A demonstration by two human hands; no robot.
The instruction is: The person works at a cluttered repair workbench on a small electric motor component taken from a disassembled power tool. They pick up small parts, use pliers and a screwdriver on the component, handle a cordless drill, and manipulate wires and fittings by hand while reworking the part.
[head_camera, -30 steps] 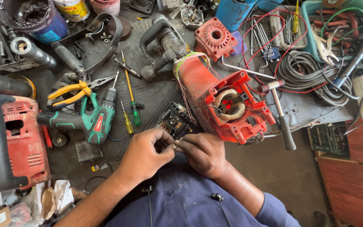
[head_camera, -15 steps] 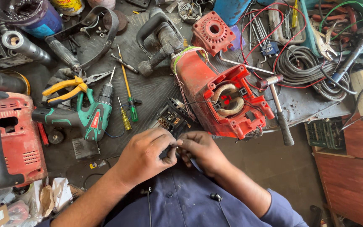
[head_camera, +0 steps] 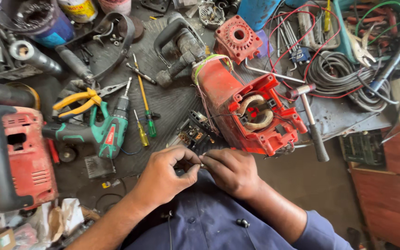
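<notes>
Wire ends [head_camera: 202,165], thin and hard to make out, sit pinched between the fingertips of both hands just near of the red tool housing [head_camera: 246,111]. The left hand [head_camera: 165,178] is curled, thumb and forefinger closed narrowly on the small piece; the right hand [head_camera: 232,171] meets it from the right, fingers bent and closed on the same spot. Exactly what the piece is cannot be told. Thin wires [head_camera: 204,111] run from the housing down toward the hands, past a small black switch block [head_camera: 195,132] lying just far of the knuckles.

The housing lies open on the dark bench [head_camera: 172,99], its copper-coloured coil [head_camera: 253,113] showing inside. A hammer [head_camera: 311,120] rests against its right side. Far of it stand a red round end cap [head_camera: 237,34] and a grey handle casting [head_camera: 179,44].

Left of the hands lies a green cordless drill [head_camera: 105,132], with two screwdrivers [head_camera: 144,111] just right of it and yellow-handled pliers [head_camera: 82,99] just far of it. At the left edge is a red power tool [head_camera: 19,157]. On the far right, a coil of black cable [head_camera: 339,71] lies among red wires [head_camera: 297,41].
</notes>
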